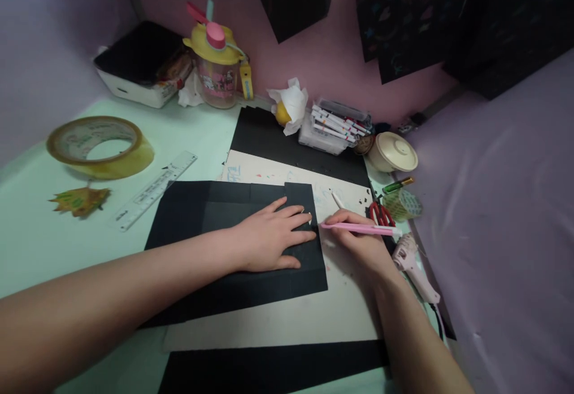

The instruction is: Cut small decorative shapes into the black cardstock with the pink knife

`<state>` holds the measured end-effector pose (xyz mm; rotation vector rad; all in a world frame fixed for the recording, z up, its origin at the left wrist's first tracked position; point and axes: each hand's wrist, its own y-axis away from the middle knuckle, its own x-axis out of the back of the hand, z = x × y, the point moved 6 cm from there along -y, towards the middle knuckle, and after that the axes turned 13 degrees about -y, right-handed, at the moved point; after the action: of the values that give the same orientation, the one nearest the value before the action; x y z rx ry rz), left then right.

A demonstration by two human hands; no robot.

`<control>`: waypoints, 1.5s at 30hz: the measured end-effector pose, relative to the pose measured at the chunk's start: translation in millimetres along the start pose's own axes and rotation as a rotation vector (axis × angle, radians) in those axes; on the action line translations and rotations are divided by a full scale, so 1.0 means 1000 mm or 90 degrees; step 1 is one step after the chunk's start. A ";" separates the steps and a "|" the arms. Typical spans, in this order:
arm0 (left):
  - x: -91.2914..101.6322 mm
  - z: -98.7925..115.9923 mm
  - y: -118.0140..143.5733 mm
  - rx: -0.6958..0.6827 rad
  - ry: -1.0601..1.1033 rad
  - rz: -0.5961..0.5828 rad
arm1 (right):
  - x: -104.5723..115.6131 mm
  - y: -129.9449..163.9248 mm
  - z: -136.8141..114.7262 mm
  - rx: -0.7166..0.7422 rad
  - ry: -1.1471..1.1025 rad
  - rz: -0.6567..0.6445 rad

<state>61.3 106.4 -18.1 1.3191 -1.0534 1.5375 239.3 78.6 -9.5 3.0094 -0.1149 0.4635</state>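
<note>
My left hand lies flat with its fingers spread on a creased black card sheet. Close to its fingertips, a small opening in the card shows white beneath. In my right hand is a slim pink craft knife, pinched between thumb and fingers. Its tip points left at the card's right edge; the blade itself is too small to make out. Under the card lies a marked white board, with black scraps on it. A white pen-like stick rests just beyond my right hand.
Left are a tape roll, a clear ruler and a leaf. A yellow-lidded bottle and a box of markers stand behind. Red-handled scissors and a glue gun lie right.
</note>
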 end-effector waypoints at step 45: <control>-0.004 -0.001 -0.002 0.006 0.016 -0.045 | -0.002 -0.001 0.003 0.050 0.068 0.013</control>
<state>63.0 107.5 -21.7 1.3265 -0.9748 1.5048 238.1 79.4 -13.5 3.0544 -0.1233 0.6446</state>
